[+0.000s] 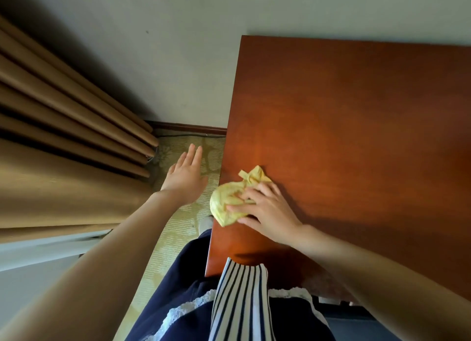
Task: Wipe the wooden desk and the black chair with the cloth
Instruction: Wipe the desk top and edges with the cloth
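The right hand [267,210] lies on the yellow cloth [225,203], fingers spread over the bunched fabric and bearing down on it. They seem to press flat rather than pinch, though the folds hide the fingertips in part. The cloth sits on the wooden surface [356,124] under and just left of that hand, right at the surface's left edge, with one twisted corner poking out beyond the fingers. To the right of the hand and beyond it the wood stretches bare and glossy.

The left hand [184,178] holds nothing. Its fingers are straight and close together, palm down, out over the patterned floor [175,228], near the surface's edge but not touching it. The two hands are apart, with the cloth between them. Left of the left hand hangs a tan pleated curtain [63,136], and beyond its fingertips a pale wall [178,60] meets a dark skirting board [191,127]. Below both forearms show a navy skirt [183,289] and a striped panel [239,302].
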Motion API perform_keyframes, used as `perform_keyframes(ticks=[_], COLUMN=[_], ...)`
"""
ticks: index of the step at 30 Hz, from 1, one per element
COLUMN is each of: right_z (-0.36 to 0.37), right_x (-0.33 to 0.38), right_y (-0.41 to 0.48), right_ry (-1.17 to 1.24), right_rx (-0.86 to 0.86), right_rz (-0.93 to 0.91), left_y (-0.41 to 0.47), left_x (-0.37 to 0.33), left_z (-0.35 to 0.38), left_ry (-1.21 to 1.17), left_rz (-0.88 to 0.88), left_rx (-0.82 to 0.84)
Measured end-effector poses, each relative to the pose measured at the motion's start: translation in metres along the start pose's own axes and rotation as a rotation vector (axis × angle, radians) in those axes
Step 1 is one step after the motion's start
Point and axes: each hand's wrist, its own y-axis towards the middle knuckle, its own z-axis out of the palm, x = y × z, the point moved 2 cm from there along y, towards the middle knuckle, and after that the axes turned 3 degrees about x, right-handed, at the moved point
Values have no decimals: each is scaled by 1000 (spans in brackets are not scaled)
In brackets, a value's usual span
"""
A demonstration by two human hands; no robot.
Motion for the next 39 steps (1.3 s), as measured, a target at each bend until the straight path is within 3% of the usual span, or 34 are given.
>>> perform_keyframes(ticks=[6, 11, 17, 28, 30, 33, 39], right_z=[-6, -29, -58, -79, -75, -67, -45], right_x=[-19, -46, -88, -129, -122, -104, -63], right_y=[-58, -62, -18, 124, 139, 146, 109], right_ry=[-63, -94, -111, -92, -104, -118, -50], right_rx=[111, 48, -107, -257, -234, -155, -92], right_rz=[-145, -101, 153, 591, 577, 411, 207], left_y=[8, 12, 13, 15, 16, 15, 7], left_x=[-21, -32, -36, -32, -31, -29, -23], left_z=[13, 17, 12, 18, 19, 19, 23], left_ry=[13, 190, 384, 362, 358, 365, 325], left_rz=[119, 142, 132, 158, 161, 163, 162], left_rx=[72, 88, 84, 10, -4, -32, -110])
